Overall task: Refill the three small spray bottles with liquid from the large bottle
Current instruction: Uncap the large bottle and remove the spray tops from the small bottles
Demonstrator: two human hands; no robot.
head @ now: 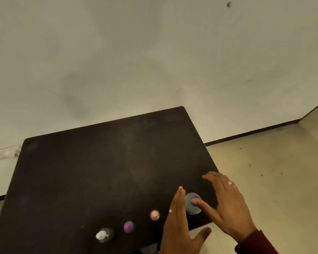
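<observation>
Seen from above, a large clear bottle with a blue cap (pixel 192 203) stands near the right front corner of a dark table (pixel 99 171). Left of it runs a row of three small spray bottles: one with a pink-orange cap (pixel 154 215), one with a purple cap (pixel 128 226), one with a white cap (pixel 102 235). My left hand (pixel 178 228) is flat and open just left of the large bottle. My right hand (pixel 228 206) hovers open on its right, thumb tip at the blue cap. Neither hand grips anything.
The table stands against a pale wall (pixel 154 52). Its right edge drops to a beige floor (pixel 273 171) with a dark baseboard. The far half of the tabletop is bare dark surface.
</observation>
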